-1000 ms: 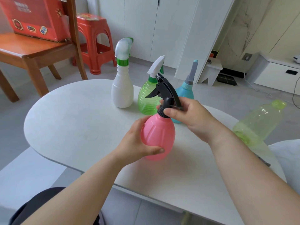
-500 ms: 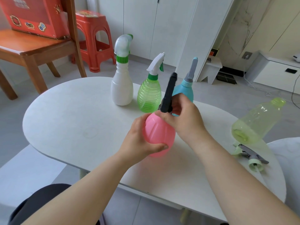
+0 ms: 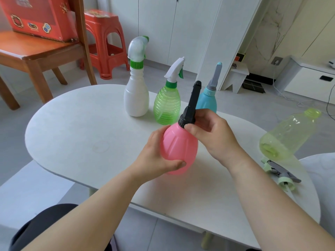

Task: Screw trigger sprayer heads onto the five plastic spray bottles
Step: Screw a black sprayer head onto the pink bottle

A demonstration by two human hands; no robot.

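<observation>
The pink spray bottle (image 3: 178, 147) sits in my left hand (image 3: 157, 156), held just above the worktop (image 3: 76, 134), palm cupped around its belly. My right hand (image 3: 213, 136) pinches the ribbed collar of the black trigger sprayer head (image 3: 190, 107) at the neck. To do this well, I judge I should keep the bottle steady and upright, turn only the collar, and stop once it is snug rather than forcing the thread. Three capped bottles stand behind; the pale green bottle (image 3: 288, 134) lies at my right with its loose sprayer head (image 3: 279, 173) beside it.
</observation>
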